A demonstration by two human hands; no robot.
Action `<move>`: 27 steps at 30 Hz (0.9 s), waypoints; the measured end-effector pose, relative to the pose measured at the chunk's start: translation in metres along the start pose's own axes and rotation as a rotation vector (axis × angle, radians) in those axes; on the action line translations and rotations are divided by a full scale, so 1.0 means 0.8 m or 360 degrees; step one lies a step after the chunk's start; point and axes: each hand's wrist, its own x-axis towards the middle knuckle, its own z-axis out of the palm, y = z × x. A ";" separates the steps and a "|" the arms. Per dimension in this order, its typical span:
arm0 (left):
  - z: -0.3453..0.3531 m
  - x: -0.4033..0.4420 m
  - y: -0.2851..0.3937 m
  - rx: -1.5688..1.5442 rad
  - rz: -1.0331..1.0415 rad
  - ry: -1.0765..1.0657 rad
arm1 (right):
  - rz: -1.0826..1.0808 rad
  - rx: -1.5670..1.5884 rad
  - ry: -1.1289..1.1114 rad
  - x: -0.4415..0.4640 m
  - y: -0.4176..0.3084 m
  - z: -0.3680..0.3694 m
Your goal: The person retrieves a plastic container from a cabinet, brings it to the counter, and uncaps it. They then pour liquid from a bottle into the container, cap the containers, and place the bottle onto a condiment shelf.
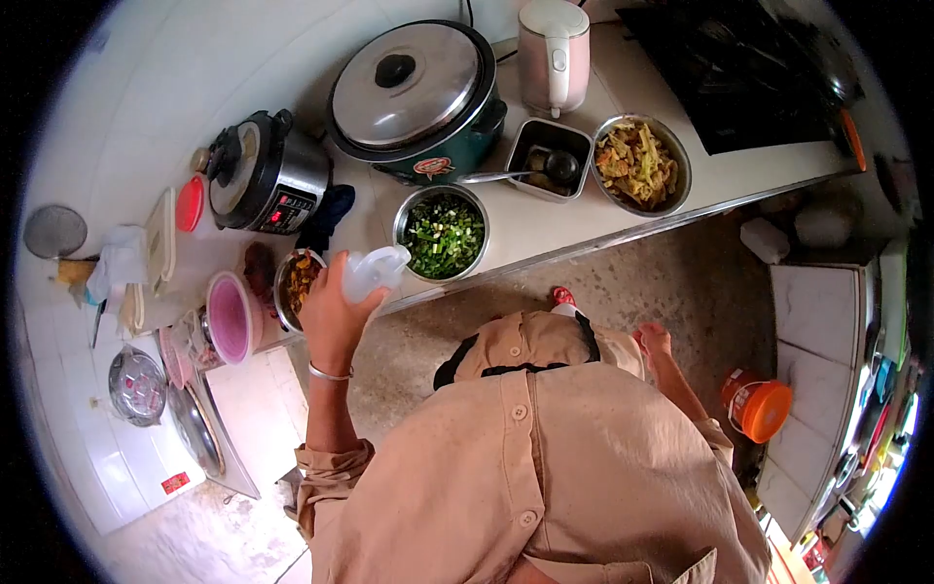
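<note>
My left hand [336, 304], with a bracelet at the wrist, is closed around a small translucent plastic container [373, 272]. The container is tilted, and its narrower end points at the near left rim of a metal bowl of chopped green onions [445, 234]. Whether anything is inside it I cannot make out. Just left of that hand, partly hidden by it, stands a bowl of orange-brown food [296, 282]. My right hand [655, 339] hangs low by my side, away from the counter. Its fingers look loosely apart, with nothing visible in them.
Behind the bowls stand a large lidded electric cooker [413, 97], a pressure cooker [270, 175] and a pink kettle [555, 60]. A square metal tin [550, 161] holds a ladle, beside a bowl of yellowish food [642, 165]. An orange bucket [758, 405] sits on the floor to the right.
</note>
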 end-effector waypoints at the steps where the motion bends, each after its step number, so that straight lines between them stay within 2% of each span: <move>1: 0.001 -0.003 0.000 -0.0045 0.0008 0.0024 | -0.0008 0.0005 0.0006 0.005 0.001 0.000; 5: 0.006 -0.011 -0.004 -0.0158 -0.0041 0.0087 | -0.0065 0.0001 -0.0064 0.012 -0.004 0.000; 7: 0.008 -0.014 -0.013 -0.0555 -0.0123 0.0035 | -0.0083 -0.0208 -0.0215 0.009 -0.012 -0.006; 10: 0.013 -0.025 -0.019 -0.0760 -0.0237 0.0034 | -0.0043 -0.0041 -0.0087 0.007 -0.008 0.004; 17: 0.013 -0.034 -0.023 -0.0659 -0.0272 0.0070 | -0.0019 -0.0287 -0.0111 0.012 -0.007 -0.005; 19: 0.020 -0.036 -0.032 -0.0821 -0.0311 0.0094 | 0.0028 -0.0037 -0.0083 0.005 -0.011 -0.003; 23: 0.020 -0.034 -0.031 -0.0852 -0.0297 0.0118 | 0.0028 -0.0142 -0.0073 0.006 -0.014 -0.004; 25: 0.016 -0.027 -0.024 -0.0703 -0.0269 0.0126 | 0.0003 -0.0041 -0.0243 0.021 -0.004 -0.009; 27: 0.021 -0.021 -0.028 -0.0624 -0.0255 0.0157 | 0.0031 -0.0031 -0.0198 0.031 0.002 -0.006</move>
